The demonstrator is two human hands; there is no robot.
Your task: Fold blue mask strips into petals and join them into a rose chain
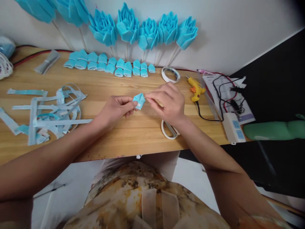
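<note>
Between finger and thumb, my left hand (119,106) pinches a small folded blue fabric petal (139,101) above the wooden table. My right hand (168,101) is closed just to its right, fingertips pinching something thin and pale that reaches the petal's edge; its kind is too small to make out. Below my right hand lie scissors with white handles (164,130), partly hidden by the wrist. A row of similar folded blue pieces (102,60) stands along the back of the table.
Blue fabric flowers on sticks (127,25) lean at the wall. Fabric scraps (57,114) lie left. A tape roll (171,75), yellow glue gun (195,89), power strip (232,127) with cables, and green bottle-shaped object (274,130) are on the right.
</note>
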